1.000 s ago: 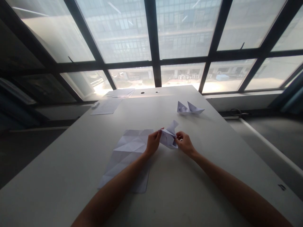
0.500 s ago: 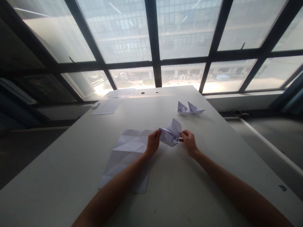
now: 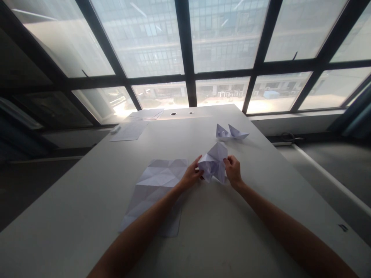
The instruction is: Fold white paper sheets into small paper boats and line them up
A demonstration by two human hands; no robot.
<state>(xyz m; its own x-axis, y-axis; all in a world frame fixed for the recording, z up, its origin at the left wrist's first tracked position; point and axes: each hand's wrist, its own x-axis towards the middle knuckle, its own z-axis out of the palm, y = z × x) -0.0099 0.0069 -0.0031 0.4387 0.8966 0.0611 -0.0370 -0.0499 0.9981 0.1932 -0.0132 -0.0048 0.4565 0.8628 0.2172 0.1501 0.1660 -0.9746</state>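
Observation:
A folded sheet of white paper [image 3: 213, 160] is held up off the table between my two hands, its flaps standing partly apart. My left hand [image 3: 191, 173] grips its left side, with the thumb and fingers around that edge. On the right edge, my right hand [image 3: 233, 170] pinches a flap between thumb and fingers. Beneath my left forearm lies a creased, unfolded sheet of paper [image 3: 159, 179]. Beyond my right hand stands a folded paper boat [image 3: 232, 133] with two pointed ends.
Flat white sheets [image 3: 130, 131] lie at the far left of the white table [image 3: 95, 193], with a small white object [image 3: 115, 129] at their edge. Two round holes pierce the far end. A small dark mark [image 3: 343, 227] shows at the right. Windows stand behind.
The folded paper has been turned and its flaps spread wider. My left hand's fingers have opened out along its side, and my right hand has shifted slightly up the flap.

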